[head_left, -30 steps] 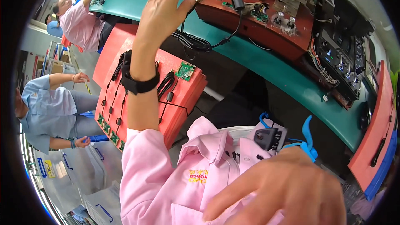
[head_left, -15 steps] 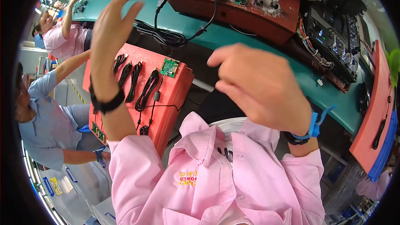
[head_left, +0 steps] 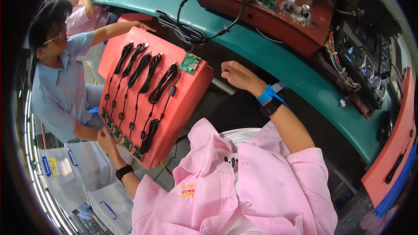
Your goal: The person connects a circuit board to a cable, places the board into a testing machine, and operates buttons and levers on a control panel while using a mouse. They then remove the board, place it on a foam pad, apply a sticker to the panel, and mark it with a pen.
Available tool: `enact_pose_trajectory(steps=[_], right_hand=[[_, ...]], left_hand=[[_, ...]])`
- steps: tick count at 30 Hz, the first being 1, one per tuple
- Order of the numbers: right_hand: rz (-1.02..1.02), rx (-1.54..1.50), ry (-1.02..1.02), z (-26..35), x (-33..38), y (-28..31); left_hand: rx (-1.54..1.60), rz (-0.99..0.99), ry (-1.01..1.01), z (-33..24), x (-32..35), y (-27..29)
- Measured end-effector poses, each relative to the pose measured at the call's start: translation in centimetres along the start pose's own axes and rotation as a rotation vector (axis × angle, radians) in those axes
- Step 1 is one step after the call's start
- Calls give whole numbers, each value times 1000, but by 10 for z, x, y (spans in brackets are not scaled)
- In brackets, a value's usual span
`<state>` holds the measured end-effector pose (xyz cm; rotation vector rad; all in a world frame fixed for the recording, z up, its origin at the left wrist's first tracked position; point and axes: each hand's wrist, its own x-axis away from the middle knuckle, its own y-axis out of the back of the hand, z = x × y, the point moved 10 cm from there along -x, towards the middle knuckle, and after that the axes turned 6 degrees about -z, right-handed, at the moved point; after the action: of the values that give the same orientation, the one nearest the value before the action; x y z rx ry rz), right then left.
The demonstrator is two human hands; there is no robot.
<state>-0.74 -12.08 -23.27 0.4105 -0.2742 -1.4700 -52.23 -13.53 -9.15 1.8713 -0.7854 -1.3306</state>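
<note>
My left hand (head_left: 107, 142) is closed at the near left edge of a pink foam sheet (head_left: 174, 100), beside small green circuit boards (head_left: 126, 142); what its fingers hold, if anything, is hidden. On the foam lie several bundled black cables (head_left: 163, 85), with leads running to the boards. A larger green circuit board (head_left: 190, 63) rests at the far right corner. To the right of that corner, my right hand (head_left: 240, 75) hovers in a loose fist, apart from the foam, with nothing visible in it.
A person in a blue shirt (head_left: 61, 91) stands left, one hand at the foam's far edge. Beyond runs a green bench (head_left: 278, 76) with a coiled black cable (head_left: 187, 35), a red-brown test box (head_left: 257, 17) and black equipment (head_left: 359, 61). Clear plastic bins (head_left: 65, 178) stand lower left.
My left hand has come down from above the foam to its near left edge. My right hand has moved away and lower, beside the foam. The person in blue has leaned toward the foam.
</note>
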Motion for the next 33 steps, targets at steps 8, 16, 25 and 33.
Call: enact_pose_trajectory(steps=[8, 16, 25, 33], right_hand=[[-104, -245, -115, -13, -61, -54], [65, -118, -320, -22, -91, -81], [-65, -302, -117, -37, -144, -83], [137, -148, -371, -28, -157, -94]], left_hand=[[54, -21, 895, 284, 130, -2], [689, 314, 1049, 201, 154, -95], [842, 282, 1048, 173, 137, -101], [1099, 322, 1106, 132, 127, -90]])
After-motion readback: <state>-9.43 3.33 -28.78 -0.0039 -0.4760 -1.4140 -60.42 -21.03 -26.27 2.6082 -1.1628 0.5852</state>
